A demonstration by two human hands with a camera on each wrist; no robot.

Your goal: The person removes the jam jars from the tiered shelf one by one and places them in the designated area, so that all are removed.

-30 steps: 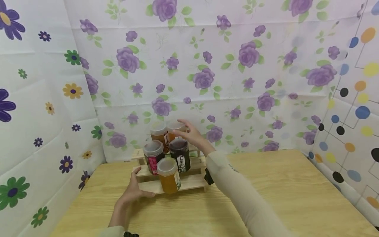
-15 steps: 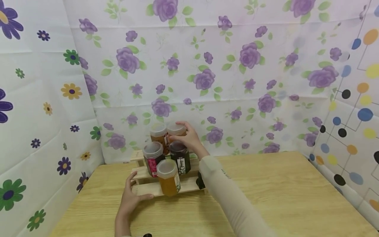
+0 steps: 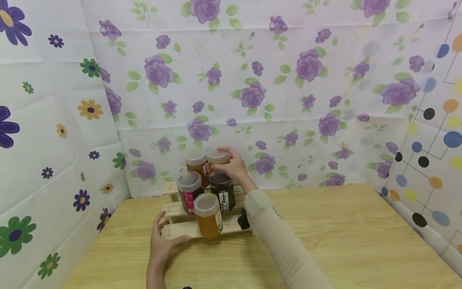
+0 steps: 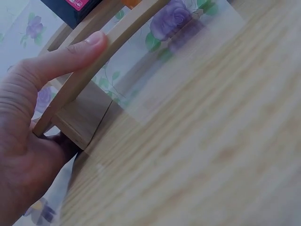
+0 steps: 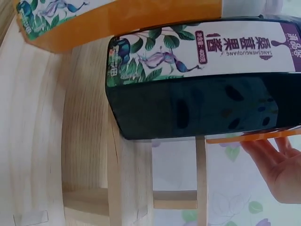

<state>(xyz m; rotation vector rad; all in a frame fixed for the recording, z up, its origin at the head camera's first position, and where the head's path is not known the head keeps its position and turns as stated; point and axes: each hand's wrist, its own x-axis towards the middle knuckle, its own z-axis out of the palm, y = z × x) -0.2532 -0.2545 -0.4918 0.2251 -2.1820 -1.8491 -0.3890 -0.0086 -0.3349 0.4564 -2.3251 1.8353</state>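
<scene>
The right hand [image 3: 234, 166] clasps, between thumb and fingers, an amber-filled jar with a translucent lid [image 3: 215, 156] at the back right of a pale wooden three-step rack [image 3: 182, 230]. The left hand [image 3: 161, 245] grips the rack's left end. Another amber-filled jar [image 3: 196, 166] is beside the clasped one; two dark-filled jars [image 3: 223, 199] stand on the middle step.

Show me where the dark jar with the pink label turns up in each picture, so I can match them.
Head: left of centre and low, on the middle shelf's left side, the dark jar.
Left wrist: top edge, upper left, cut off.
Right wrist: not visible; that dark jar's label is white.
Shared landmark: the pale wooden rack, visible in all three.
</scene>
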